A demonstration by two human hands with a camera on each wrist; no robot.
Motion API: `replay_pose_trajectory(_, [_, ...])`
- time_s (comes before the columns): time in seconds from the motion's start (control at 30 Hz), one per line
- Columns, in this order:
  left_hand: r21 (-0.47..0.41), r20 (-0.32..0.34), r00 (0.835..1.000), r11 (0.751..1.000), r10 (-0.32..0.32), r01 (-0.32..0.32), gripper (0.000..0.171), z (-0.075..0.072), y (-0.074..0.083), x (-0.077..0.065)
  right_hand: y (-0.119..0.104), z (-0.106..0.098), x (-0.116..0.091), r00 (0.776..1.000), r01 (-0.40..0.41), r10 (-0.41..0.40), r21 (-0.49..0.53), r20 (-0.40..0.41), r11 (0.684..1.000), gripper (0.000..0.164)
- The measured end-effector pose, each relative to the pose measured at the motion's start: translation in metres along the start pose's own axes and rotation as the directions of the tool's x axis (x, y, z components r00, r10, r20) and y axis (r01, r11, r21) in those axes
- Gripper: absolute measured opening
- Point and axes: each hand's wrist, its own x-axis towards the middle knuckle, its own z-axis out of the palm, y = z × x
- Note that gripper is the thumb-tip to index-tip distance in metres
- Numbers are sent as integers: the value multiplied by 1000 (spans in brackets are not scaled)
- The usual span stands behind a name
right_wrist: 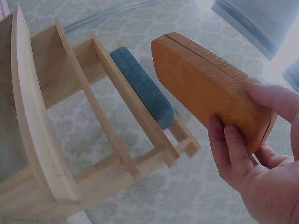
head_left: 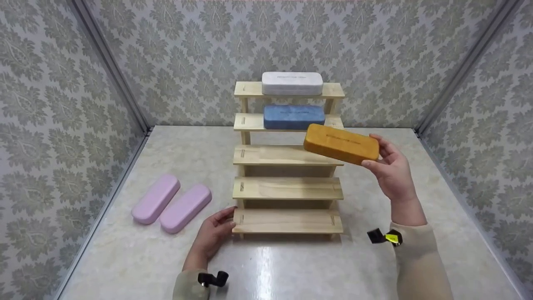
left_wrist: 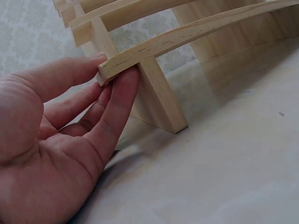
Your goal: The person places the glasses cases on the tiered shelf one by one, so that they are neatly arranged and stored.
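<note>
My right hand [head_left: 393, 171] grips the right end of a mustard-orange glasses case [head_left: 341, 143], thumb on one side and fingers on the other. In the head view the case tilts and overlaps the right part of the third shelf from the top. My left hand [head_left: 214, 233] pinches the left end of the lowest shelf of a stepped wooden display rack [head_left: 287, 221]; the left wrist view shows thumb above and fingers [left_wrist: 122, 100] below the board. A white glasses case [head_left: 292, 84] lies on the top shelf, a blue glasses case [head_left: 294, 117] on the second.
Two pink oblong cases [head_left: 156, 199] lie side by side on the pale marbled table [head_left: 125, 254], left of the rack. Patterned panels [head_left: 200, 41] enclose the table at the back and both sides, with metal posts [head_left: 466, 66] at the corners.
</note>
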Motion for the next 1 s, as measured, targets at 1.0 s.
replay_pose_trajectory(1.0, [9, -4, 1000, 1000, -12, 12, 62, 0, 0, 0, 43, 56, 53, 958, -132, 150, -88, 244, 987, 78])
